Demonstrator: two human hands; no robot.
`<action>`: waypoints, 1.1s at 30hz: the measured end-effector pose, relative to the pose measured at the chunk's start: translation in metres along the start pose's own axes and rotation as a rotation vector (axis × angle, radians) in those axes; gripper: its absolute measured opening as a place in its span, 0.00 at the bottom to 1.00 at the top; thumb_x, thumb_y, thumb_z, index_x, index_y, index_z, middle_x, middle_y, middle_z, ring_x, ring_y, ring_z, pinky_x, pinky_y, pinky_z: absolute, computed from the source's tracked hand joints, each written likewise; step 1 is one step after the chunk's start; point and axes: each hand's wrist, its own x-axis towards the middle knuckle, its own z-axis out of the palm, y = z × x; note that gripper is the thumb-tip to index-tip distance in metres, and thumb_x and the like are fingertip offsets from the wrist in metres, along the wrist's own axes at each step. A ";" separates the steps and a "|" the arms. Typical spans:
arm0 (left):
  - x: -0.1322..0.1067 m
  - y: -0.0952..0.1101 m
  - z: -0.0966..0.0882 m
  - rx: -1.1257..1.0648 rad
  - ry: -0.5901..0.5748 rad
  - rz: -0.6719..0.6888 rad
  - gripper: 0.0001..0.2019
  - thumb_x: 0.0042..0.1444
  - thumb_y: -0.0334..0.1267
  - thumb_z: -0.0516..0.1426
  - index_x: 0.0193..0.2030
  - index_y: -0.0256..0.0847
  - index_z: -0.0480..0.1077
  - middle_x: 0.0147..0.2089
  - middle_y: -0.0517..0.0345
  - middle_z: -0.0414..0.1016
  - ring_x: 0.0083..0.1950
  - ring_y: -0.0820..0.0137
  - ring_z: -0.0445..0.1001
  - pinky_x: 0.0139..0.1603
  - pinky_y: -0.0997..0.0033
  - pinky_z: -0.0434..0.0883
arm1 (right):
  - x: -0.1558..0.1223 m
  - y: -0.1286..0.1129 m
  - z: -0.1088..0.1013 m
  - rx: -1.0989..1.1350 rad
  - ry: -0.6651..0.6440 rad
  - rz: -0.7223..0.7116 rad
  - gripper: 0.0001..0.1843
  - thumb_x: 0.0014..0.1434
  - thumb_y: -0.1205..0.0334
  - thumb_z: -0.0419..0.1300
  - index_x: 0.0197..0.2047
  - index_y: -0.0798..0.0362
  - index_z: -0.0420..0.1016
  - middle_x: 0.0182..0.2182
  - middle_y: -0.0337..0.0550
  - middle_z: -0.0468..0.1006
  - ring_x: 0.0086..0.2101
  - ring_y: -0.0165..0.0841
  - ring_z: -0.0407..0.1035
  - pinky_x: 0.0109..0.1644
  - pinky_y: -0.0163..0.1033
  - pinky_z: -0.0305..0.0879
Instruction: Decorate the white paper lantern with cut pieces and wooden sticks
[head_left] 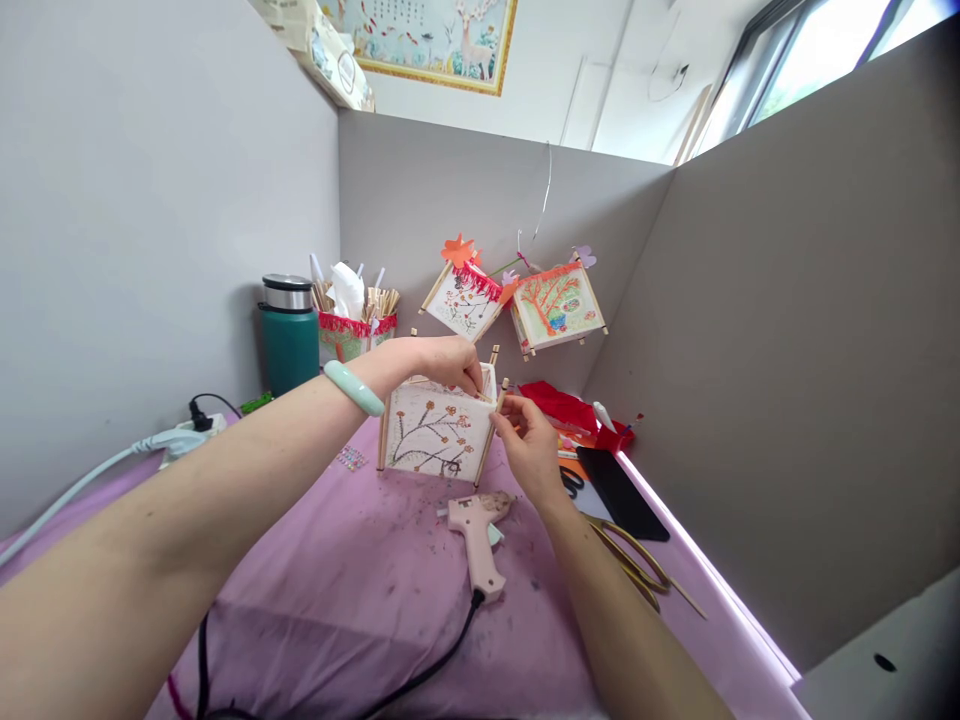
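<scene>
A box-shaped paper lantern with wooden stick corners and a drawn branch of orange blossoms stands in the middle of the table. From above, my left hand reaches over its open top, fingers curled and pinched downward near the inner right corner; what they grip, if anything, is hidden. A pale green bangle circles my left wrist. My right hand pinches the lantern's front right corner stick between thumb and fingers. Just in front of the lantern, a pink glue gun lies with its nozzle toward the right.
Two decorated lanterns hang at the back. At left stand a teal bottle, a fringed holder of sticks and a power strip. Gold scissors, a black flat object and red material lie right. Grey partitions enclose the table.
</scene>
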 end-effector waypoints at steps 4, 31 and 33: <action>-0.001 0.004 -0.002 0.017 0.011 -0.027 0.14 0.49 0.36 0.56 0.43 0.43 0.78 0.38 0.60 0.79 0.31 0.75 0.69 0.30 0.77 0.60 | 0.000 0.001 0.000 0.008 -0.002 0.000 0.11 0.56 0.59 0.58 0.42 0.52 0.72 0.36 0.42 0.76 0.31 0.31 0.68 0.33 0.37 0.65; 0.018 -0.007 -0.015 0.041 -0.061 0.003 0.14 0.48 0.40 0.58 0.42 0.48 0.78 0.40 0.61 0.79 0.33 0.74 0.69 0.34 0.75 0.61 | -0.001 0.001 0.002 0.032 0.009 0.004 0.11 0.55 0.60 0.58 0.42 0.53 0.72 0.36 0.43 0.76 0.30 0.31 0.67 0.32 0.36 0.64; 0.018 -0.008 -0.014 0.035 -0.055 0.008 0.13 0.48 0.41 0.58 0.42 0.48 0.78 0.39 0.61 0.79 0.33 0.75 0.69 0.33 0.75 0.61 | -0.001 0.000 0.002 0.031 0.008 0.006 0.11 0.55 0.60 0.58 0.42 0.53 0.72 0.36 0.43 0.76 0.30 0.31 0.67 0.32 0.37 0.64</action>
